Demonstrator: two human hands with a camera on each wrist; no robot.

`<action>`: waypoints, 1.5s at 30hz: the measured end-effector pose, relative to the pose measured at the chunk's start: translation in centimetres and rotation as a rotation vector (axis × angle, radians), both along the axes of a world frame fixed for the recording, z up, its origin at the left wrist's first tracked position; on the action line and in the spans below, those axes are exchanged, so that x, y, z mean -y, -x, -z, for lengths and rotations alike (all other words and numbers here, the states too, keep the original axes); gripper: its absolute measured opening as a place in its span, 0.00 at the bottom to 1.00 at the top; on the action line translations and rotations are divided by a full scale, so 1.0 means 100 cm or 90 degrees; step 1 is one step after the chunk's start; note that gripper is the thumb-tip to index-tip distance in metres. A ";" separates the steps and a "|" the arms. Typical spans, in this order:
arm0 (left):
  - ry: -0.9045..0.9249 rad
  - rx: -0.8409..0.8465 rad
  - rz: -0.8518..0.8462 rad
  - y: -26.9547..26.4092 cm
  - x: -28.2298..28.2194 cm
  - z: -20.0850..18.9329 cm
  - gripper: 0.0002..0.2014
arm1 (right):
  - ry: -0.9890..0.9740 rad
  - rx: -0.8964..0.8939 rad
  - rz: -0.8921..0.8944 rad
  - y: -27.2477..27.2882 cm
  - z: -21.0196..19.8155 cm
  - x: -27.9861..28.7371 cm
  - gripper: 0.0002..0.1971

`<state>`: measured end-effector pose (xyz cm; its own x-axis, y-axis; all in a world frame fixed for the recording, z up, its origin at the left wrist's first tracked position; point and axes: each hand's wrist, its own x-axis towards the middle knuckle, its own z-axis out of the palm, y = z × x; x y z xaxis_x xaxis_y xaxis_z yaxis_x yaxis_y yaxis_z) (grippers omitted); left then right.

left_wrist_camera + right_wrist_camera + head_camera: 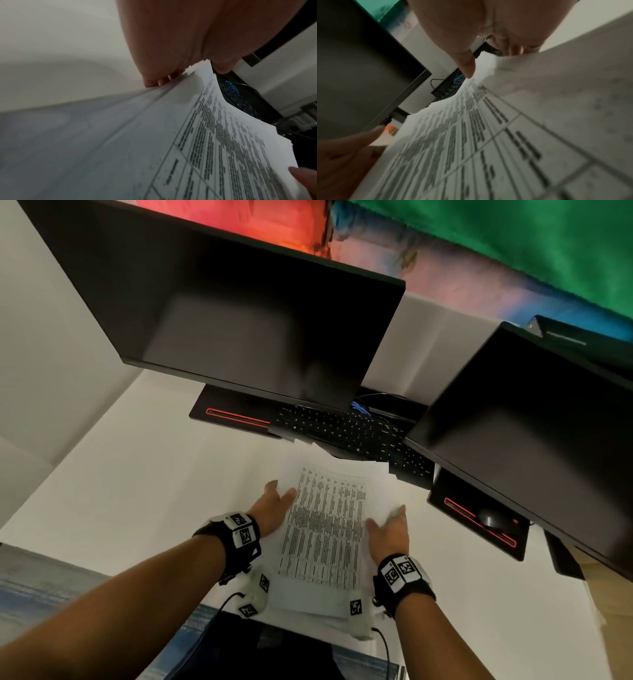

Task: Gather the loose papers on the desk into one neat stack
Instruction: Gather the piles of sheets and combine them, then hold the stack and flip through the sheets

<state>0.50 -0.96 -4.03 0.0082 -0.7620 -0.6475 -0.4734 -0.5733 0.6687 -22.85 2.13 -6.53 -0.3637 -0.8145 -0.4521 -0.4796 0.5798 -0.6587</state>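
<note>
A stack of papers with a printed table on its top sheet lies lengthwise between my hands on the white desk. Its near end overhangs the desk's front edge and its far end reaches the keyboard. My left hand holds the left edge, thumb on top and fingers at the side of the sheets. My right hand holds the right edge the same way, thumb over the papers. The sheet edges are uneven at the far corners.
A black keyboard sits just beyond the papers under a large dark monitor. A second monitor stands at the right, with a black mouse on its base. Bare desk stretches to the left.
</note>
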 end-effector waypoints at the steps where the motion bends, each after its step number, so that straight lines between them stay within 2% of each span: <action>1: 0.001 -0.010 -0.004 0.001 0.002 0.002 0.35 | -0.002 0.010 -0.011 -0.001 -0.003 0.000 0.44; 3: 0.011 -0.027 -0.016 0.002 0.005 0.003 0.36 | 0.001 0.024 -0.036 -0.001 -0.001 0.001 0.44; 7: 0.027 -0.006 -0.060 -0.005 0.010 0.015 0.38 | 0.008 0.044 -0.005 -0.001 0.001 0.001 0.43; 10: 0.074 0.038 0.038 -0.005 0.009 0.016 0.22 | 0.001 0.080 -0.002 0.001 0.003 -0.005 0.45; 11: 0.096 0.037 0.051 -0.005 0.009 0.015 0.19 | 0.005 0.103 0.017 0.003 0.001 -0.006 0.47; 14: 0.166 -0.038 0.054 -0.012 0.005 -0.001 0.20 | 0.044 0.162 0.088 0.011 -0.014 -0.006 0.56; 17: 0.224 -0.175 0.018 -0.021 0.002 -0.036 0.23 | 0.107 0.261 0.149 0.021 -0.042 0.002 0.59; 18: 0.236 -0.213 0.005 -0.023 0.003 -0.051 0.22 | 0.122 0.285 0.150 0.022 -0.055 0.005 0.58; 20: 0.263 -0.254 -0.023 -0.026 0.008 -0.078 0.20 | 0.170 0.312 0.132 0.023 -0.085 0.012 0.43; 23: 0.368 -0.209 -0.064 -0.022 0.015 -0.112 0.14 | 0.282 0.322 0.100 0.019 -0.126 0.018 0.20; 25: 0.456 -0.168 -0.103 -0.015 0.014 -0.125 0.11 | 0.374 0.336 0.082 0.011 -0.151 0.013 0.11; 28: 0.534 -0.145 -0.083 -0.012 0.006 -0.126 0.19 | 0.427 0.350 0.063 -0.006 -0.162 -0.002 0.14; 32: 0.452 -0.251 -0.062 -0.017 -0.002 -0.110 0.25 | 0.418 0.332 0.079 -0.017 -0.145 -0.010 0.26; 35: 0.466 -0.263 -0.074 -0.017 0.001 -0.114 0.22 | 0.404 0.322 0.094 -0.019 -0.138 -0.006 0.30; 37: 0.496 -0.276 -0.097 -0.012 0.004 -0.124 0.19 | 0.414 0.291 0.098 -0.016 -0.135 -0.003 0.25; 40: 0.555 -0.256 -0.131 -0.006 0.011 -0.135 0.18 | 0.407 0.301 0.109 -0.014 -0.136 -0.001 0.18; 42: 0.560 -0.256 -0.143 -0.008 0.016 -0.136 0.16 | 0.412 0.312 0.108 -0.014 -0.133 -0.001 0.19; 45: 0.540 -0.213 -0.140 -0.010 0.021 -0.134 0.06 | 0.391 0.330 0.132 -0.015 -0.130 0.001 0.22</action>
<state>1.46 -3.10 9.34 0.1213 -0.9843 0.1285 -0.1200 0.1140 0.9862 -21.32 2.03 6.46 -0.4012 -0.9104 -0.1009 0.0488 0.0888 -0.9949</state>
